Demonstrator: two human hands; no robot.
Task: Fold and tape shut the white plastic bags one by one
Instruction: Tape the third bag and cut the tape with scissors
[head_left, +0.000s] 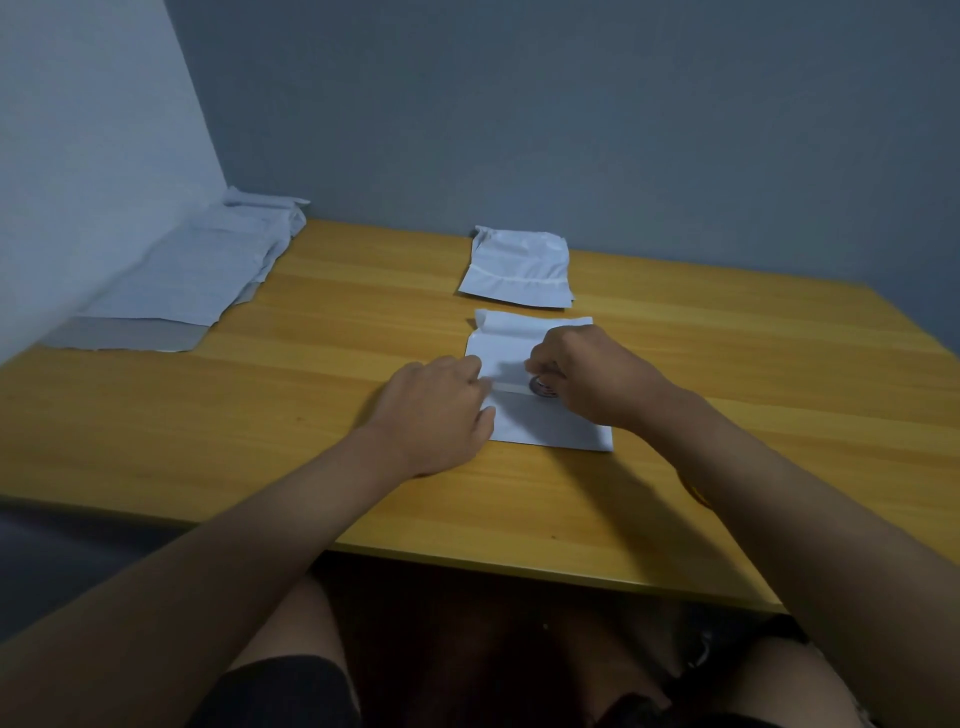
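A folded white plastic bag lies flat in the middle of the wooden table. My right hand curls round a small roll of tape held over the bag's fold. A strip of clear tape runs from the roll leftward to my left hand, whose fingertips pinch or press the strip's end at the bag's left edge. Another folded white bag lies just behind it.
A pile of flat white and grey bags lies at the table's far left against the wall. Grey walls close the back and left. The table's front edge runs above my knees.
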